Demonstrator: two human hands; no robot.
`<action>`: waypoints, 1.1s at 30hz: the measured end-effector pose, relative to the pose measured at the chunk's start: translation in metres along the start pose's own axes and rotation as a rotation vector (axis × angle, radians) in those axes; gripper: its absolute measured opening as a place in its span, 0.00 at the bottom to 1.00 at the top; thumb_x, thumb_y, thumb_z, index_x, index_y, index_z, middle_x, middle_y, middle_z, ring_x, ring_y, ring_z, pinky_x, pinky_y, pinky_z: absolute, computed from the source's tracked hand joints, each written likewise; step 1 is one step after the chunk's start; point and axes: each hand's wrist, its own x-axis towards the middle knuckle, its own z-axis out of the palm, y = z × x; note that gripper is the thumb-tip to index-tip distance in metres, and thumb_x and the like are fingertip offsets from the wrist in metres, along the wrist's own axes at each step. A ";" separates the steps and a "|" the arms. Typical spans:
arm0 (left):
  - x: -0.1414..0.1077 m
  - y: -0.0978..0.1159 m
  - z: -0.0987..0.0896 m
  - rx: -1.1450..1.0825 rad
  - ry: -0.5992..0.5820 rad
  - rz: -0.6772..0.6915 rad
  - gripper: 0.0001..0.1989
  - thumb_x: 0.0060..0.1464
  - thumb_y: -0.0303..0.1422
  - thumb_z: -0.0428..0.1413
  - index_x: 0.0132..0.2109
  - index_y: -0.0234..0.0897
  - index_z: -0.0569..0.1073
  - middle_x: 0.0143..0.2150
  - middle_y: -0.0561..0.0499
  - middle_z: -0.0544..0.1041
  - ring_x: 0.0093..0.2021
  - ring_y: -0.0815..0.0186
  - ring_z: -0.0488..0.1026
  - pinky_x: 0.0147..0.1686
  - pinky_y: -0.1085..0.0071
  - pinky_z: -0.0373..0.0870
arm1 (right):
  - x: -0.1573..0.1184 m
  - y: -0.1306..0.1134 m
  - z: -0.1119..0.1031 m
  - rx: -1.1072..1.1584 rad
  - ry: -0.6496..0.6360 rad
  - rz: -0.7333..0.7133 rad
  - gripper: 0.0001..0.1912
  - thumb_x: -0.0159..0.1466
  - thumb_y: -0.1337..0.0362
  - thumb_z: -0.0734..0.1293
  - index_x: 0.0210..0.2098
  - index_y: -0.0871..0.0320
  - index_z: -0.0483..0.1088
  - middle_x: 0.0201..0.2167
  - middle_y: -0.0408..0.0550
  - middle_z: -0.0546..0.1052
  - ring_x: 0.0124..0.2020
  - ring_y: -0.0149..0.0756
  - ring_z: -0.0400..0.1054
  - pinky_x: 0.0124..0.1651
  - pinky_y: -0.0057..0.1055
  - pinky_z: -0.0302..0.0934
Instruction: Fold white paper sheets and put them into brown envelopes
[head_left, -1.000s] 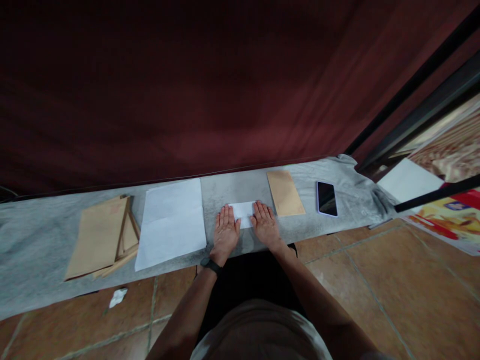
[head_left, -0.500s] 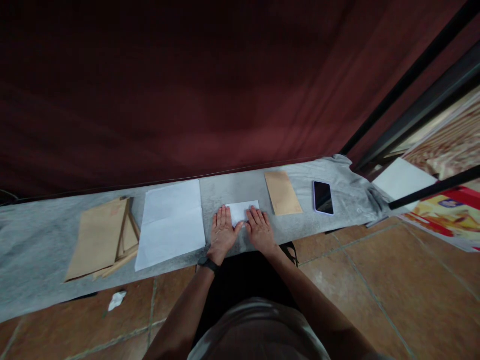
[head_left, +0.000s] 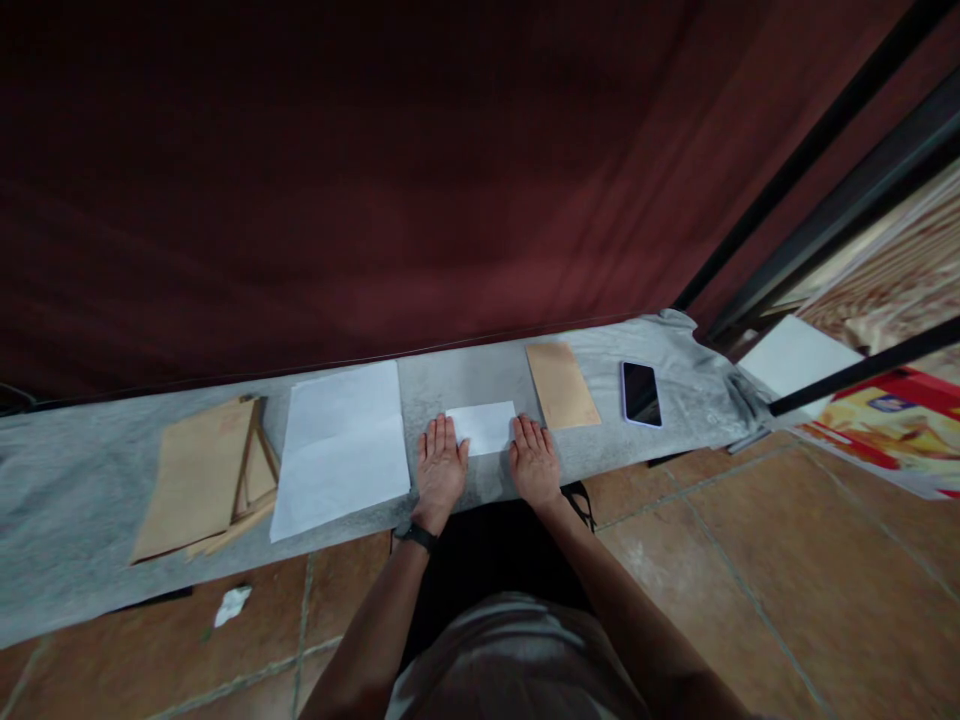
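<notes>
From where I stand, the small white paper (head_left: 484,428) lies on the worktop (head_left: 472,375) between the left hand (head_left: 442,468) and the right hand (head_left: 535,468), both palm down at its side edges, fingers stretched out, neither grip closed on anything. With nothing pinching it, uneven sideways pressure could skew or crease the paper, and a pull toward the body could drag it over the near edge. The big white sheets (head_left: 341,440) sit close beside the left hand and the single brown envelope (head_left: 562,385) beside the right, crowding any outward sweep, while the phone (head_left: 641,393) and the brown envelope pile (head_left: 195,475) lie farther out.
</notes>
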 end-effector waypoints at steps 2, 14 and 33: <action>0.000 0.000 -0.001 -0.001 0.006 -0.004 0.31 0.70 0.40 0.39 0.71 0.25 0.56 0.72 0.36 0.59 0.74 0.53 0.52 0.70 0.50 0.50 | -0.002 -0.004 -0.003 0.011 -0.001 -0.004 0.27 0.73 0.65 0.54 0.70 0.65 0.57 0.69 0.58 0.63 0.68 0.47 0.58 0.69 0.47 0.50; 0.001 0.001 -0.008 -0.014 -0.019 -0.011 0.29 0.69 0.37 0.38 0.71 0.25 0.58 0.71 0.36 0.60 0.74 0.53 0.52 0.70 0.49 0.52 | -0.031 -0.010 -0.012 0.044 -0.077 -0.141 0.28 0.75 0.58 0.56 0.70 0.62 0.56 0.69 0.55 0.62 0.69 0.46 0.58 0.71 0.47 0.47; 0.028 0.058 0.001 -0.136 -0.223 0.343 0.28 0.70 0.39 0.36 0.71 0.32 0.58 0.73 0.43 0.57 0.75 0.60 0.49 0.72 0.54 0.46 | -0.034 0.000 -0.009 0.025 -0.049 -0.165 0.27 0.74 0.59 0.57 0.68 0.65 0.60 0.67 0.58 0.66 0.68 0.49 0.59 0.71 0.50 0.47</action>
